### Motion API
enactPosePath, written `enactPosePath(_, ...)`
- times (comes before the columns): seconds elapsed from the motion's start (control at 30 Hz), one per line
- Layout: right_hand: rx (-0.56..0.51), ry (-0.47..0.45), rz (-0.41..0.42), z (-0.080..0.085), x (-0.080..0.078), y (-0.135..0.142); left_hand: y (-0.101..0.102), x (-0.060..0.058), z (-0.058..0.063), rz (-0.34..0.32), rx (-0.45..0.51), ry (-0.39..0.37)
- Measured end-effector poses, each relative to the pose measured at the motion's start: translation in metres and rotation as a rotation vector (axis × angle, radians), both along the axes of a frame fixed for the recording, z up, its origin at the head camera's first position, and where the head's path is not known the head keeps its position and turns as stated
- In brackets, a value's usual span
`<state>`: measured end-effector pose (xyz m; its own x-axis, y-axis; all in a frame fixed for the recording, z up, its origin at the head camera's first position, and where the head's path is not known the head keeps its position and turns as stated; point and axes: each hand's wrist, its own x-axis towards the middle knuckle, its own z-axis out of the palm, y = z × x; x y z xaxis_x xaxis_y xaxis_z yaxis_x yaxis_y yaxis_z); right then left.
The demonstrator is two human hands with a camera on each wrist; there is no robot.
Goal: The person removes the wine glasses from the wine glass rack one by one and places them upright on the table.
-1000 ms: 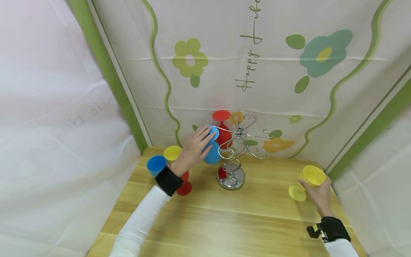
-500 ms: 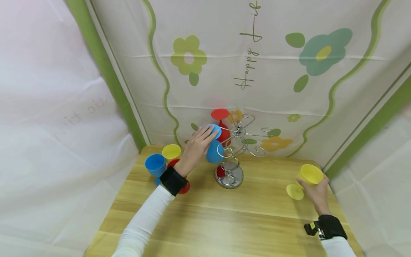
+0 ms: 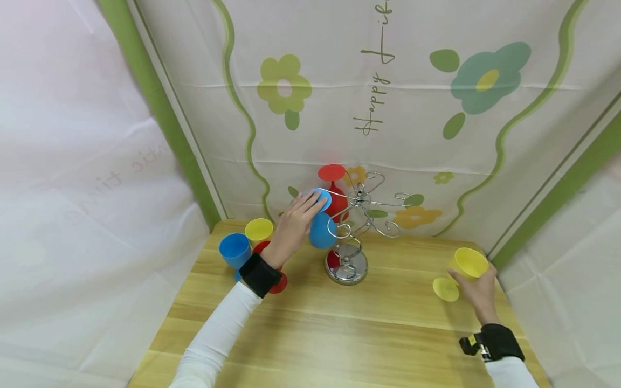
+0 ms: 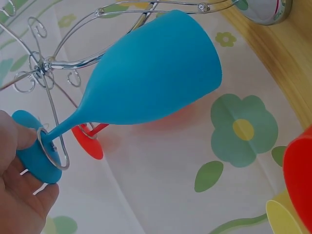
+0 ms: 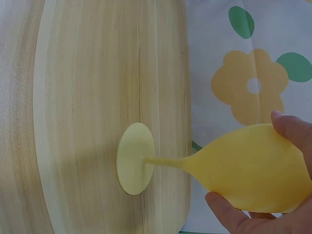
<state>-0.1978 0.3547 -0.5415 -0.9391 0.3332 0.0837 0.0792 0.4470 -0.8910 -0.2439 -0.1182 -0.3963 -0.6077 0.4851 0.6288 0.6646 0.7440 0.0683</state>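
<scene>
My left hand (image 3: 293, 223) pinches the foot of an upside-down blue goblet (image 3: 322, 231) at the left side of a chrome wire rack (image 3: 347, 264). In the left wrist view, the thumb and fingers lie at the edge of the foot, and a wire hook (image 4: 65, 161) curls round the blue stem just beside it. Behind it a red goblet (image 3: 332, 172) hangs bowl-down from another arm of the rack. Far to the right, my right hand (image 3: 480, 291) grips the bowl of an upright yellow goblet (image 5: 248, 165), its foot low over the wooden table (image 3: 388, 323).
Left of the rack stand a blue goblet (image 3: 235, 248), a yellow goblet (image 3: 259, 229) and a red goblet (image 3: 277, 283), the last partly behind my left wrist. Several curled wire arms spread from the rack's top. A printed cloth (image 3: 402, 151) rises behind the table.
The blue goblet in my left hand has shifted slightly right toward the rack, then a touch back. My right hand keeps its grip on the yellow goblet. The head view has shifted slightly.
</scene>
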Motion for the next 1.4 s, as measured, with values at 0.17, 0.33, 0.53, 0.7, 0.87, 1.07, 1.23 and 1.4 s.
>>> enactPosePath(0.17,0.002,-0.013,-0.008,-0.0002,-0.0002,-0.0003,-0.0029,0.0023,0.0004,0.015,-0.002,-0.005)
enactPosePath(0.33,0.007,-0.012,-0.007,-0.0003,0.0004,0.0000,-0.0054,0.0029,0.0010,0.023,0.004,-0.013)
enactPosePath(0.53,0.003,-0.010,-0.005,-0.0004,0.0007,0.0000,-0.0080,0.0018,0.0004,0.046,0.025,-0.039)
enactPosePath(0.7,-0.001,-0.019,-0.007,-0.0002,0.0003,0.0002,-0.0086,-0.0006,0.0020,0.057,0.047,-0.056)
enactPosePath(0.87,-0.011,-0.034,-0.006,-0.0002,0.0018,-0.0005,-0.0097,-0.0025,0.0030,0.059,0.044,-0.061)
enactPosePath(1.07,-0.007,-0.027,-0.007,-0.0009,0.0027,-0.0012,-0.0101,-0.0041,0.0041,0.064,0.034,-0.074)
enactPosePath(1.23,-0.013,-0.010,-0.009,-0.0006,0.0021,-0.0016,-0.0090,-0.0056,0.0056,0.057,0.034,-0.072)
enactPosePath(1.4,-0.018,-0.006,-0.010,0.0002,0.0021,-0.0019,-0.0072,-0.0071,0.0070,0.053,0.038,-0.071)
